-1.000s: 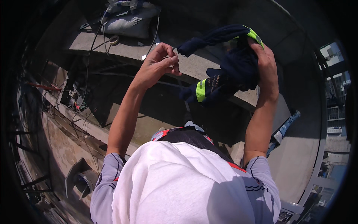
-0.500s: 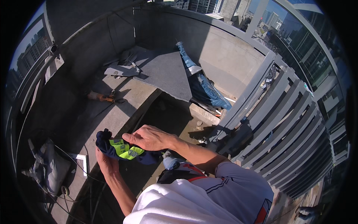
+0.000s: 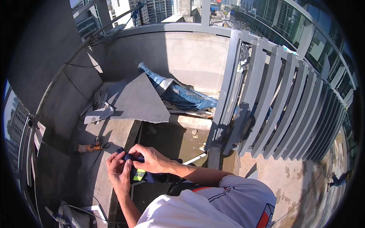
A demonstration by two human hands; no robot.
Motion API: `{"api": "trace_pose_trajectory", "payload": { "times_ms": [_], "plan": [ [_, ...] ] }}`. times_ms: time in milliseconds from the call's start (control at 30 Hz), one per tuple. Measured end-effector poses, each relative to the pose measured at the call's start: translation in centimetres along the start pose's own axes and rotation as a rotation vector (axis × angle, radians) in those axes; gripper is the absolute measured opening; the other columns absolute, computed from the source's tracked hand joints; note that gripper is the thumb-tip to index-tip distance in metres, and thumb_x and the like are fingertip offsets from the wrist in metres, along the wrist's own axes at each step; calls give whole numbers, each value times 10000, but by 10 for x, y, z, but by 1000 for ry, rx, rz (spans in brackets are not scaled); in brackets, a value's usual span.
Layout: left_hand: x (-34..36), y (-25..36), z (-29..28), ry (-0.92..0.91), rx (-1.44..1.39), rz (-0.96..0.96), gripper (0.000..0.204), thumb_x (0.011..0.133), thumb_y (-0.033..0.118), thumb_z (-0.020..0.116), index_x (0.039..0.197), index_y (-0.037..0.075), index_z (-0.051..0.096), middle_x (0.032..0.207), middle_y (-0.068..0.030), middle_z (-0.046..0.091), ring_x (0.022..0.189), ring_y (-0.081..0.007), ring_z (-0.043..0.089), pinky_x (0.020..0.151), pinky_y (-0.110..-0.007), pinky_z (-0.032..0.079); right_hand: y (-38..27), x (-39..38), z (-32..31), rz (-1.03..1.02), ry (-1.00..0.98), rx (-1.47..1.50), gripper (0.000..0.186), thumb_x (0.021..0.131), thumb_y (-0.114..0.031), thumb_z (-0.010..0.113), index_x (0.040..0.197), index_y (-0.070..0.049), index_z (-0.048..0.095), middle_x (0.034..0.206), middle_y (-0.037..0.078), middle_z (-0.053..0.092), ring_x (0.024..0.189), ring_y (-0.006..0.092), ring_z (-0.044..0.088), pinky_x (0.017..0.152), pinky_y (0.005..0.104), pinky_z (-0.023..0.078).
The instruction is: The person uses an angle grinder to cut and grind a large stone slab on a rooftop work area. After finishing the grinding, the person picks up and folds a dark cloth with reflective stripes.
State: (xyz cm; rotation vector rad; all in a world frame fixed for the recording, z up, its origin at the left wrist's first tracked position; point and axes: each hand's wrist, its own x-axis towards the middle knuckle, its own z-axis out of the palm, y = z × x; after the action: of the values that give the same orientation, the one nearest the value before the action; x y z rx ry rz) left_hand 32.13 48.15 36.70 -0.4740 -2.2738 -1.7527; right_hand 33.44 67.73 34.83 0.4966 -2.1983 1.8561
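Note:
Both my hands hold a dark blue piece of cloth (image 3: pixel 155 177) with a bright yellow-green patch (image 3: pixel 139 174), in front of my body. My left hand (image 3: pixel 120 171) is closed on its left edge, thumb up and fingertips bent at the gathered fabric. From the right, my right hand (image 3: pixel 153 160) pinches the bunched cloth between thumb and fingers, close beside the left thumb. Part of the cloth hangs below my right wrist. Its full shape is hidden, so I cannot tell what kind of item it is.
An orange tool (image 3: pixel 90 147) lies on the concrete ledge (image 3: pixel 99 175) to the left. Beyond are a grey board (image 3: pixel 131 99) and a blue wrapped bundle (image 3: pixel 178 94) by the wall. Grey slatted panels (image 3: pixel 279 110) stand at right. A white frame piece (image 3: pixel 98 212) lies lower left.
The view has turned, and the surroundings have shifted left. My hands have come closer together, fingertips gathered at the cloth's upper edge; less of the yellow-green patch shows now.

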Motion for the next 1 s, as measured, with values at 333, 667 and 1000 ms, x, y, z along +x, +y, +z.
{"api": "trace_pose_trajectory", "payload": {
  "times_ms": [333,667,1000],
  "plan": [
    [70,45,113,-234,324,-61,268,897,-23,777,1162,-62,773,940,-158,800,894,-223,823,832,-355,644,66,28,-107,-93,11,-218,348,908,-177,830,1119,-1,616,996,203,741,903,431,739,782,511,581],
    [121,-15,188,-383,-26,-222,247,935,44,670,1144,-65,744,1020,-94,789,858,-127,706,762,-298,565,101,37,-191,-110,117,-178,328,894,-142,829,1108,-16,616,931,173,731,822,368,744,714,473,585],
    [138,-5,211,-443,499,-14,236,741,125,807,892,-38,728,771,-161,758,657,-243,727,659,-373,588,97,33,-230,19,-104,-294,252,942,-183,777,1144,-48,712,1051,181,747,936,412,750,809,525,599]
  ]
}}
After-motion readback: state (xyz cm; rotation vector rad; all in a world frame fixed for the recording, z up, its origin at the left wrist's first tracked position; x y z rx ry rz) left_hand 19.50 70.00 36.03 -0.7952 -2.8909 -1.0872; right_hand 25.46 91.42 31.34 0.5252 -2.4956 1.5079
